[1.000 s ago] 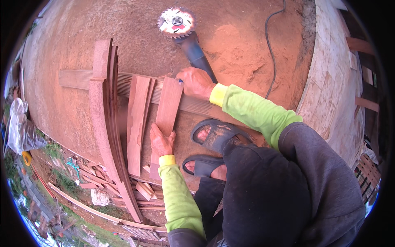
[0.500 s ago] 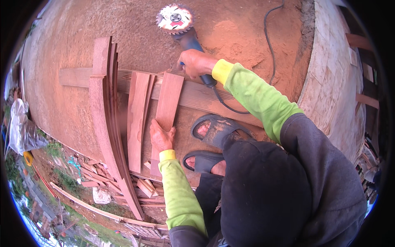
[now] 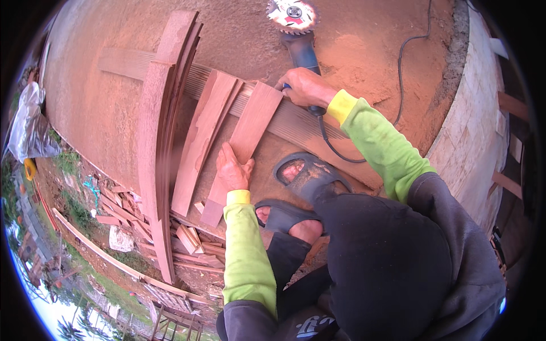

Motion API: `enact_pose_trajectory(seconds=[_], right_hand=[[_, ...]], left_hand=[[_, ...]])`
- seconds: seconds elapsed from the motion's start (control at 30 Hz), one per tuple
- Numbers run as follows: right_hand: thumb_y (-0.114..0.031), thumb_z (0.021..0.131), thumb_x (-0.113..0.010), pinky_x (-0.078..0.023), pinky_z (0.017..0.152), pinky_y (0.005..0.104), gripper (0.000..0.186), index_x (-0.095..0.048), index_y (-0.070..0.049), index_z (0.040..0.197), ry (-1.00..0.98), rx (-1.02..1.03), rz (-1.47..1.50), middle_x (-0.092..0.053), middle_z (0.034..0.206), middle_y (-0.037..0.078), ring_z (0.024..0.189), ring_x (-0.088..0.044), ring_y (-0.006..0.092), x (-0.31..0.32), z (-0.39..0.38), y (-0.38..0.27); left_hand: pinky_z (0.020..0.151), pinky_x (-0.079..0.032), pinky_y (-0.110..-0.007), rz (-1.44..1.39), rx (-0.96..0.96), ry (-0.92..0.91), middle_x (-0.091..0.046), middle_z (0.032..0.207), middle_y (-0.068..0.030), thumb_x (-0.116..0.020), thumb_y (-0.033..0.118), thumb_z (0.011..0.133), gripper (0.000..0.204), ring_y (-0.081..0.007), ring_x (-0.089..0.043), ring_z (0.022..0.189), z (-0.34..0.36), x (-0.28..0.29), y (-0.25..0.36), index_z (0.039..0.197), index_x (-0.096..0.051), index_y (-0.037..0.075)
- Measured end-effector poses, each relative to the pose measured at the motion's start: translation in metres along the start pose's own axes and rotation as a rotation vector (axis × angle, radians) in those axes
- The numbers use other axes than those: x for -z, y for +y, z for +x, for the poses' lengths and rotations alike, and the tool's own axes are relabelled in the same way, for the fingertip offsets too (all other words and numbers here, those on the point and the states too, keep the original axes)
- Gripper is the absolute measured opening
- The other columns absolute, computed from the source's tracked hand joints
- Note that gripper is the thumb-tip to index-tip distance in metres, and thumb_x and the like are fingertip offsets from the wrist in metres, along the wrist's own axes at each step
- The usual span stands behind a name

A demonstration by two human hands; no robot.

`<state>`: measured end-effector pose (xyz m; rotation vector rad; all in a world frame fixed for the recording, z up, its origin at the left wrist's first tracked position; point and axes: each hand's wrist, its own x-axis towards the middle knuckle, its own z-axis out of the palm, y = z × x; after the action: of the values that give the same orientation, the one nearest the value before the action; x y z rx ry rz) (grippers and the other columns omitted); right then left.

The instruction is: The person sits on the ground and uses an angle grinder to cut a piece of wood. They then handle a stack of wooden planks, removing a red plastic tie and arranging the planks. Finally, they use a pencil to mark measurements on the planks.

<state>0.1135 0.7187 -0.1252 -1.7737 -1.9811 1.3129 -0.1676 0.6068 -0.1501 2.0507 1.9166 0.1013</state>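
Note:
My right hand (image 3: 307,88) is closed round the body of a blue angle grinder (image 3: 304,52). A toothed circular saw blade (image 3: 293,16) sits on its far end, and its teeth show sharply. My left hand (image 3: 233,169) grips a flat reddish wooden board (image 3: 257,116) across its width. The far end of this board rests on a long grooved plank (image 3: 296,122) lying crosswise. To its left lie other short boards (image 3: 206,128), partly overlapping. Farther left, a stack of long boards (image 3: 152,131) crosses the same plank.
My sandalled feet (image 3: 293,170) are close to the held board's right side. The grinder's black cord (image 3: 401,74) loops across the dusty ground. Wood offcuts (image 3: 190,238) lie heaped at lower left. A clear plastic bag (image 3: 28,122) is at far left, a pale slab (image 3: 466,102) at right.
The whole view has shifted and turned, so boards, hands and grinder appear farther right and higher. Both hands keep their holds on the board and the grinder.

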Motion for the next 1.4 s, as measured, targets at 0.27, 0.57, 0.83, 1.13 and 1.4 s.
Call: enact_pose_trajectory(seconds=[0.27, 0.57, 0.83, 1.13, 1.4], right_hand=[[-0.022, 0.094, -0.056, -0.051, 0.07, 0.0334, 0.031, -0.068, 0.004, 0.106, 0.202, -0.07, 0.241, -0.069, 0.085, 0.01, 0.073, -0.063, 0.019, 0.004, -0.004, -0.013], [-0.049, 0.103, -0.036, -0.047, 0.076, 0.0276, 0.061, -0.067, 0.003, 0.113, 0.037, 0.105, 0.322, -0.068, 0.094, 0.007, 0.079, -0.057, 0.0113, 0.005, 0.002, -0.091], [-0.047, 0.1, -0.047, -0.042, 0.045, 0.0199, 0.054, -0.069, 0.002, 0.092, -0.425, 0.267, 0.252, -0.062, 0.07, 0.004, 0.054, -0.052, 0.0058, -0.084, 0.016, -0.175], [-0.012, 0.089, -0.067, -0.05, 0.055, 0.0266, 0.016, -0.065, 0.002, 0.097, -0.897, 0.414, -0.035, -0.064, 0.073, 0.005, 0.059, -0.06, 0.0099, -0.211, 0.015, -0.246], [-0.021, 0.084, -0.071, -0.049, 0.061, 0.0433, 0.026, -0.064, 0.005, 0.085, -0.991, 0.499, -0.25, -0.062, 0.072, 0.025, 0.062, -0.062, 0.0377, -0.256, 0.021, -0.223]], left_hand=[[0.096, -0.041, -0.045, -0.214, 0.061, 0.116, -0.058, 0.112, -0.0174, -0.084, 0.015, 0.052, 0.08, -0.0378, -0.053, 0.107, -0.001, -0.007, -0.004, 0.123, -0.051, 0.003], [0.099, -0.038, -0.045, -0.366, 0.061, 0.266, -0.057, 0.117, -0.012, -0.085, 0.014, 0.05, 0.08, -0.0324, -0.05, 0.112, -0.012, -0.021, -0.012, 0.123, -0.052, 0.007], [0.099, -0.038, -0.044, -0.392, 0.072, 0.179, -0.058, 0.111, -0.0126, -0.082, 0.021, 0.057, 0.069, -0.0312, -0.051, 0.11, -0.011, -0.015, -0.008, 0.119, -0.056, 0.005], [0.083, -0.042, -0.037, -0.049, 0.118, 0.422, -0.055, 0.098, -0.0072, -0.056, 0.043, 0.08, 0.041, -0.0232, -0.054, 0.097, -0.002, -0.072, -0.003, 0.106, -0.051, 0.011], [0.095, -0.037, -0.041, -0.294, 0.079, 0.123, -0.053, 0.119, -0.0068, -0.052, 0.045, 0.082, 0.045, -0.0246, -0.048, 0.113, 0.004, -0.04, -0.009, 0.117, -0.051, 0.016]])
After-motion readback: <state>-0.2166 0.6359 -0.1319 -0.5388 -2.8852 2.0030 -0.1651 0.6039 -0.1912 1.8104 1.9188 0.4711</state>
